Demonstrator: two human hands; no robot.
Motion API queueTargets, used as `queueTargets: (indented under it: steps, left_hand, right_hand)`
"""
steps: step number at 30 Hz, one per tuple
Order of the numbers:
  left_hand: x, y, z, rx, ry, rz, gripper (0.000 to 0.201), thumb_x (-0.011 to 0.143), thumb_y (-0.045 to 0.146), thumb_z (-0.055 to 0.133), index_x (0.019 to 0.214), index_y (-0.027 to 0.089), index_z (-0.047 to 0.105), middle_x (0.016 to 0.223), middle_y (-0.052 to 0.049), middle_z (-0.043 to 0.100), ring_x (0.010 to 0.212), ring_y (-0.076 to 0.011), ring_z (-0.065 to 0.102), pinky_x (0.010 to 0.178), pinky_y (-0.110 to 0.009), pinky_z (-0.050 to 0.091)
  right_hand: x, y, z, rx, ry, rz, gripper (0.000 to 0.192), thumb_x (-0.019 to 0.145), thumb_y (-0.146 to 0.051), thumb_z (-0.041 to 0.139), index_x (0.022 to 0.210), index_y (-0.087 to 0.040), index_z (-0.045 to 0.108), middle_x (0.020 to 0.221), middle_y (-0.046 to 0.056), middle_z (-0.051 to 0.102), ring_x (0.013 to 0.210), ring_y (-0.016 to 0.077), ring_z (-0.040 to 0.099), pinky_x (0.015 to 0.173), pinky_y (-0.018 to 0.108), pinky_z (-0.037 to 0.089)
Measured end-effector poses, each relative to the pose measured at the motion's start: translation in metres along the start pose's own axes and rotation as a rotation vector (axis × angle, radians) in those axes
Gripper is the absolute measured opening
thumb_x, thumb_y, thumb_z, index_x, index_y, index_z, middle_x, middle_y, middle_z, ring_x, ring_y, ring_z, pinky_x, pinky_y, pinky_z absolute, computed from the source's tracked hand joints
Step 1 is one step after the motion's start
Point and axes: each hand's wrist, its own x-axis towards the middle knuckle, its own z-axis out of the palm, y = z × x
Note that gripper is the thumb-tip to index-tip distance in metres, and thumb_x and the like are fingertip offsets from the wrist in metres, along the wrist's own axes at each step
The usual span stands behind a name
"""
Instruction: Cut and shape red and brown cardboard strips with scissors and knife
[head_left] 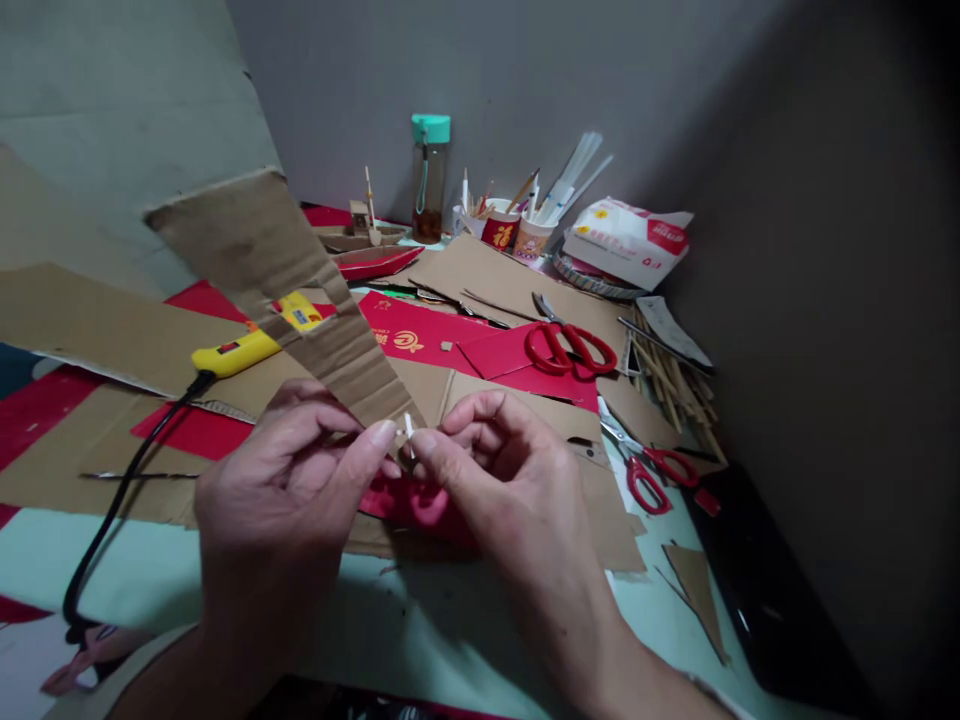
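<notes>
In front of me is a long brown cardboard strip [247,235] with a cut-out opening, its wide end raised to the upper left. My left hand [289,490] is closed, thumb and fingers pinching the strip's lower end. Opposite it, my right hand [506,475] pinches the same end near the corner. A small white sliver [409,427] stands between the two thumbtips; which hand holds it I cannot tell. Behind the strip lies a yellow glue gun [236,352], partly visible through the opening. Red paper [431,508] shows beneath my hands.
Two red-handled scissors, one pair [570,350] upon red card and another [637,465] at right, lie near wooden sticks [675,385]. A bottle [430,180], cups [534,238] of glue sticks and brushes, model boats [379,262] and a tissue pack [628,243] line the back. A black cord [124,490] runs left.
</notes>
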Motion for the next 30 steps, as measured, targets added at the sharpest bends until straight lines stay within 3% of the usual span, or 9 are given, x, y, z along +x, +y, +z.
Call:
queueTargets:
  steps: [6,15,18,22,26,30]
  left_hand:
    - [0.001,0.002,0.0,0.071,-0.01,0.074,0.019,0.084,0.034,0.078,0.068,0.029,0.069,0.079,0.005,0.068,0.055,-0.0084,0.053,0.039,-0.022,0.035]
    - [-0.003,0.004,-0.004,0.21,0.035,0.095,0.021,0.083,0.042,0.078,0.069,0.029,0.07,0.08,0.002,0.07,0.065,-0.013,0.062,0.04,-0.025,0.035]
    - [-0.005,0.007,-0.002,0.183,0.036,0.069,0.021,0.081,0.04,0.079,0.066,0.03,0.07,0.075,0.003,0.069,0.069,-0.0149,0.065,0.037,-0.025,0.032]
    - [0.001,0.01,0.0,-0.063,-0.048,-0.071,0.018,0.075,0.029,0.083,0.062,0.029,0.071,0.071,0.002,0.069,0.073,-0.0148,0.067,0.043,-0.021,0.037]
    - [0.014,0.009,0.001,-0.281,-0.172,-0.274,0.017,0.07,0.029,0.081,0.059,0.024,0.069,0.058,0.001,0.066,0.059,-0.0148,0.063,0.056,-0.023,0.052]
    - [0.023,0.006,0.0,-0.43,-0.23,-0.426,0.021,0.063,0.03,0.085,0.058,0.021,0.067,0.059,0.002,0.063,0.058,-0.0125,0.059,0.057,-0.021,0.053]
  right_hand:
    - [0.004,0.016,0.003,0.064,0.034,-0.061,0.023,0.071,-0.023,0.079,0.074,-0.022,0.057,0.055,-0.006,0.064,0.041,0.0079,0.057,0.041,0.016,0.044]
    - [-0.006,-0.001,0.002,0.002,0.058,0.007,0.022,0.08,-0.017,0.075,0.08,-0.021,0.054,0.06,-0.01,0.062,0.047,0.0033,0.058,0.047,0.011,0.046]
    - [-0.004,0.003,0.002,-0.018,0.044,-0.014,0.023,0.076,-0.019,0.076,0.08,-0.022,0.054,0.058,-0.01,0.061,0.045,0.0042,0.056,0.044,0.011,0.044]
    - [0.001,0.004,-0.001,-0.074,0.014,-0.076,0.02,0.074,-0.019,0.074,0.077,-0.022,0.054,0.058,-0.009,0.058,0.048,0.0075,0.057,0.045,0.015,0.047]
    - [0.01,-0.002,-0.017,-0.303,0.021,-0.245,0.014,0.082,-0.024,0.07,0.081,-0.022,0.056,0.069,-0.004,0.062,0.06,0.0113,0.061,0.055,0.021,0.051]
    - [0.03,0.004,-0.04,-0.825,0.061,-0.468,0.002,0.092,-0.022,0.058,0.091,-0.021,0.06,0.085,0.002,0.072,0.073,0.0164,0.067,0.068,0.028,0.049]
